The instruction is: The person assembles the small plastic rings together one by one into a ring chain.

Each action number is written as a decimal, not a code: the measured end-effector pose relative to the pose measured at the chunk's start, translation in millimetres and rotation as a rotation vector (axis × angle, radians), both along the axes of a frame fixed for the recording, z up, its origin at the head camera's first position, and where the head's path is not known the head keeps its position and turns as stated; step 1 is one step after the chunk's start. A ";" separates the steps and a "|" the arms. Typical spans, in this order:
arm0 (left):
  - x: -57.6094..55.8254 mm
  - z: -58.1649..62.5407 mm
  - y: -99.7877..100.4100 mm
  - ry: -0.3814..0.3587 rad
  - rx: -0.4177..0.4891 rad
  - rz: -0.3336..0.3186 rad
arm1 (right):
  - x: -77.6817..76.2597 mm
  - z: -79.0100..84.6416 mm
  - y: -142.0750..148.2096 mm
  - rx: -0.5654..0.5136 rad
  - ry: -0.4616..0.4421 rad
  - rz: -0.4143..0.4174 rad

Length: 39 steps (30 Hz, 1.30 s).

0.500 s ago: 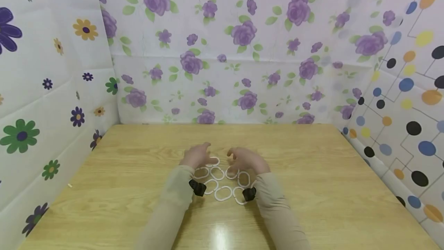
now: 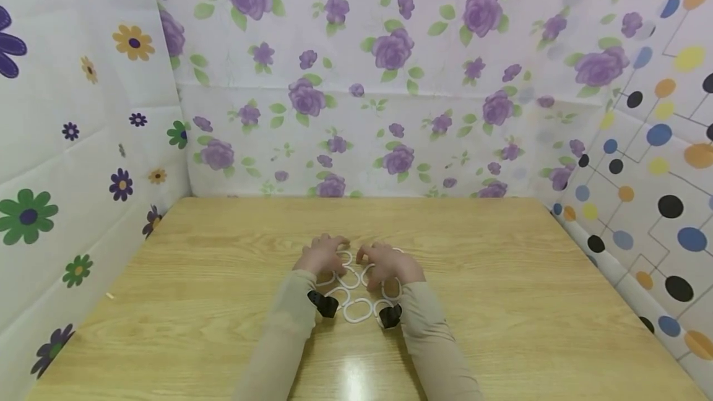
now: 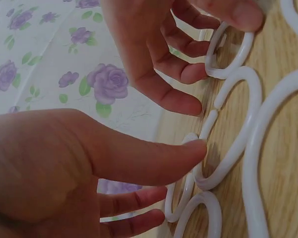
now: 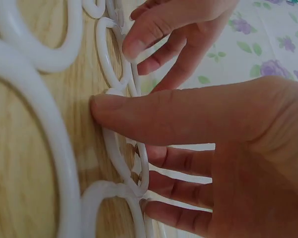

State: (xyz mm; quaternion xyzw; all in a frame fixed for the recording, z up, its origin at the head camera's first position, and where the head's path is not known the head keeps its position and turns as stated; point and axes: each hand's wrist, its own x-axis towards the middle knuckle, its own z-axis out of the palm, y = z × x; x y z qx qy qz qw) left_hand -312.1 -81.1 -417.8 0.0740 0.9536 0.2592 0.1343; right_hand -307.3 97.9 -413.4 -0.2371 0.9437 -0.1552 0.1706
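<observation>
Several white plastic open rings, shaped like shower curtain rings, lie flat and close together on the wooden table. My left hand [image 2: 320, 256] is over the far left of the group, fingers spread and loosely bent. In the left wrist view its thumb tip meets the end of one gapped ring [image 3: 256, 94]. Over the far right of the group, my right hand [image 2: 391, 263] has its thumb across a ring [image 4: 113, 153], with the other fingertips along the rings' far edge. Parts of the rings are hidden beneath both hands. Nearest my body lies another ring [image 2: 346, 311], untouched.
Black wrist cameras [image 2: 323, 304] sit on both sleeved wrists. A small white piece [image 2: 109, 295] lies near the table's left edge. Flowered cloth [image 2: 356, 110] hangs behind the table, with patterned cloths along both sides.
My hands have come closer together: the left has shifted right, the right has shifted left. A ring behind the right hand now shows. The front rings look unmoved.
</observation>
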 end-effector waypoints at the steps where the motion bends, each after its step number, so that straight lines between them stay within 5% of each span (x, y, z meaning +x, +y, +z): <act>1: -0.4 0.3 -0.6 0.005 0.003 0.000 | 0.4 0.8 -0.6 -0.006 -0.005 0.004; 15: -2.3 -2.9 -3.0 -0.035 0.024 -0.014 | 2.4 2.5 2.8 -0.024 0.012 0.033; 26: -2.6 -3.5 -10.0 -0.059 0.131 -0.050 | -3.3 0.5 6.9 -0.093 0.054 0.131; 33: -0.4 -0.3 -15.5 -0.032 0.170 -0.053 | -2.1 1.7 11.6 -0.247 0.017 -0.010; 39: 0.2 6.7 -22.2 -0.006 0.238 -0.040 | -6.8 6.8 16.7 -0.368 0.109 -0.047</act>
